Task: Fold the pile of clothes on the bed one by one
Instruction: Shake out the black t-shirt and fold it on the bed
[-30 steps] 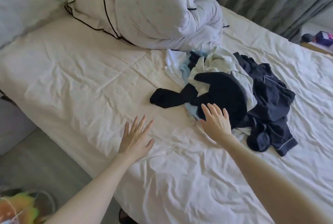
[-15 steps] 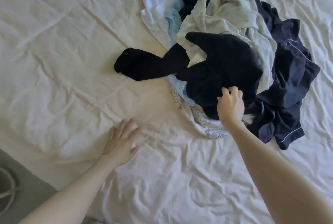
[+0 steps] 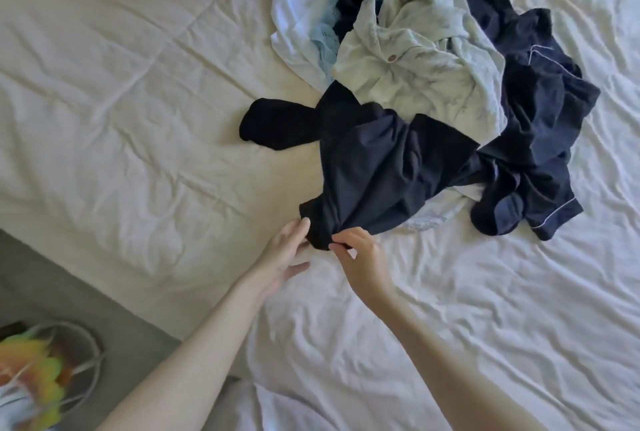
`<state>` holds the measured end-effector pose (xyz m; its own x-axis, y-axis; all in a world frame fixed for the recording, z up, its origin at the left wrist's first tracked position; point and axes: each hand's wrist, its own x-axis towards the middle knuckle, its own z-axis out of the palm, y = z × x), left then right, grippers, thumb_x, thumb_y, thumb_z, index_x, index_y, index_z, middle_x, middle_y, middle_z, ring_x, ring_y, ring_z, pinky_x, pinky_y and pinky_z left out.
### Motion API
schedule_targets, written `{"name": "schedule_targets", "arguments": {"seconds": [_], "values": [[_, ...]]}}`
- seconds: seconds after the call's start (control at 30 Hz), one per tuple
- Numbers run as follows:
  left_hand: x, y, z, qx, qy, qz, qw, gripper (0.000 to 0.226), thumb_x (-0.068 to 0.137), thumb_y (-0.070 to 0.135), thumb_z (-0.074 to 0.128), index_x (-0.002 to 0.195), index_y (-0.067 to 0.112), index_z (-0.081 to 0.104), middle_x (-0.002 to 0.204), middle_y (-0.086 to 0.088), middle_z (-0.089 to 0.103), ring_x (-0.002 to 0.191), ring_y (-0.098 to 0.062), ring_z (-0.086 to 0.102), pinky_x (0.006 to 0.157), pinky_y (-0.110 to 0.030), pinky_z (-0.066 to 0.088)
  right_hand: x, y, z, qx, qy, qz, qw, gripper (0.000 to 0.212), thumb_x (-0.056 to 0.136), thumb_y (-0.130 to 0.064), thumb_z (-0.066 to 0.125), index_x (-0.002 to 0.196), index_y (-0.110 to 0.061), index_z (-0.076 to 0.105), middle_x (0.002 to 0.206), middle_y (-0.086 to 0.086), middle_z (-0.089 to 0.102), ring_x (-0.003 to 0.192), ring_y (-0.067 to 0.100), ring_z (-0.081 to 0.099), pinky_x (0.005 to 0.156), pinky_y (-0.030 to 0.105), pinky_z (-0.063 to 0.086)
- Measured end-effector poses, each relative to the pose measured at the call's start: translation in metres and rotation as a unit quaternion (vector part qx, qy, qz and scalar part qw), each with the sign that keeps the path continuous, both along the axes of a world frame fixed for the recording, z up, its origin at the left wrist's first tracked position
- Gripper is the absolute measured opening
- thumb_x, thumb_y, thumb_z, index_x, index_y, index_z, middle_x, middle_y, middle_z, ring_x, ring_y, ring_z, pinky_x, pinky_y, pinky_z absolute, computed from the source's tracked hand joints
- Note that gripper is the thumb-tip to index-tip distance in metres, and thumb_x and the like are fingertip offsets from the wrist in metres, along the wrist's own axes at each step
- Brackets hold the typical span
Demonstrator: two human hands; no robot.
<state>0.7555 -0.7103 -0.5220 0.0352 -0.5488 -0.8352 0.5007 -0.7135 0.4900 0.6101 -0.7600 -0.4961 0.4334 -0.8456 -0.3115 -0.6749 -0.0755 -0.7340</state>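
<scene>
Head view, steeply down, bed (image 3: pixel 138 84) close.

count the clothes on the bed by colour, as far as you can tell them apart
Dark, black or navy: 3: black garment held by both hands, sock, piped navy piece
Pale green: 1, buttoned top
White: 1
Light blue: 1
Total: 6 discernible

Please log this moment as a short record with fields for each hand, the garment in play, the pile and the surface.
left hand: fingers straight, touching the dark garment's near edge
right hand: pinching the same edge
garment in play: dark garment, stretched from the pile toward the person
pile: pale green buttoned top, navy piped clothes
surface: white bed sheet, wrinkled
</scene>
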Motion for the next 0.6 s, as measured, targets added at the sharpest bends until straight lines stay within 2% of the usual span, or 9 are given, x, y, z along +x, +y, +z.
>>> {"name": "schedule_targets", "arguments": {"seconds": [0.03,0.1,0.17,0.2,0.3,0.37,0.43,0.5,0.6], "values": [[-0.004,0.005,0.008,-0.010,0.013,0.011,1.000,0.038,0.093,0.043,0.053,0.128,0.027,0.054,0.115,0.009,0.065,0.103,-0.008,0.062,0.075,-0.029,0.053,0.002,0.016,0.004,0.019,-0.012,0.022,1.000,0.012,0.086,-0.004,0.065,0.095,-0.005,0.073,0.090,-0.001,0.065,0.081,0.008,0.055,0.075,0.008,0.040],[-0.011,0.017,0.016,0.006,-0.040,0.050,0.998,0.030,0.092,0.020,0.060,0.122,0.015,0.059,0.105,-0.001,0.069,0.090,-0.017,0.067,0.066,-0.031,0.055,0.002,0.045,0.009,0.058,-0.024,0.050,0.997,0.013,0.088,-0.006,0.063,0.096,-0.007,0.073,0.088,-0.006,0.064,0.076,-0.001,0.052,0.073,0.005,0.039],[-0.014,0.040,0.017,0.057,-0.130,0.079,0.987,0.030,0.088,0.006,0.061,0.119,0.008,0.059,0.110,-0.009,0.065,0.098,-0.025,0.064,0.077,-0.037,0.054,-0.003,0.066,0.008,0.101,-0.002,0.055,0.993,0.015,0.090,-0.009,0.061,0.099,-0.009,0.073,0.092,-0.004,0.067,0.075,-0.002,0.052,0.072,0.003,0.038],[-0.013,0.055,0.015,0.076,-0.167,0.081,0.980,0.028,0.088,0.006,0.061,0.115,0.008,0.059,0.110,-0.009,0.064,0.100,-0.026,0.061,0.082,-0.037,0.052,-0.009,0.076,0.006,0.124,0.018,0.057,0.990,0.016,0.091,-0.010,0.059,0.099,-0.009,0.073,0.096,-0.003,0.068,0.078,-0.002,0.052,0.071,0.002,0.038],[-0.005,0.114,0.005,0.129,-0.216,0.083,0.964,0.014,0.089,0.011,0.062,0.102,0.013,0.058,0.104,-0.008,0.061,0.096,-0.025,0.058,0.081,-0.035,0.047,-0.028,0.097,0.001,0.188,0.080,0.049,0.978,0.020,0.094,-0.014,0.055,0.101,-0.009,0.073,0.102,-0.004,0.068,0.090,0.006,0.057,0.070,0.001,0.038],[-0.001,0.155,-0.003,0.169,-0.224,0.082,0.956,0.012,0.089,0.011,0.063,0.099,0.009,0.058,0.101,-0.012,0.061,0.092,-0.028,0.058,0.082,-0.039,0.047,-0.036,0.104,-0.003,0.211,0.134,0.095,0.963,0.023,0.096,-0.016,0.050,0.102,-0.009,0.071,0.103,-0.002,0.068,0.097,0.014,0.059,0.076,0.011,0.043],[-0.002,0.188,-0.010,0.200,-0.225,0.050,0.952,0.012,0.089,0.012,0.063,0.098,0.005,0.057,0.098,-0.013,0.061,0.086,-0.027,0.057,0.078,-0.037,0.046,-0.034,0.107,-0.007,0.234,0.187,0.171,0.938,0.024,0.097,-0.018,0.047,0.104,-0.011,0.069,0.100,0.000,0.065,0.094,0.017,0.058,0.082,0.024,0.045],[-0.004,0.208,-0.019,0.199,-0.224,-0.025,0.954,0.011,0.091,0.014,0.061,0.094,0.004,0.057,0.092,-0.012,0.061,0.085,-0.026,0.057,0.074,-0.033,0.043,-0.027,0.108,-0.011,0.278,0.185,0.160,0.929,0.020,0.096,-0.024,0.048,0.096,-0.020,0.067,0.088,-0.004,0.059,0.083,0.014,0.053,0.076,0.023,0.040],[-0.003,0.206,-0.025,0.154,-0.264,-0.103,0.947,0.013,0.090,0.018,0.061,0.087,0.006,0.056,0.091,-0.008,0.059,0.091,-0.027,0.057,0.076,-0.031,0.039,-0.017,0.102,-0.023,0.228,0.186,0.125,0.948,0.021,0.095,-0.025,0.046,0.076,-0.029,0.052,0.081,-0.007,0.055,0.079,0.015,0.049,0.072,0.024,0.038]]}}
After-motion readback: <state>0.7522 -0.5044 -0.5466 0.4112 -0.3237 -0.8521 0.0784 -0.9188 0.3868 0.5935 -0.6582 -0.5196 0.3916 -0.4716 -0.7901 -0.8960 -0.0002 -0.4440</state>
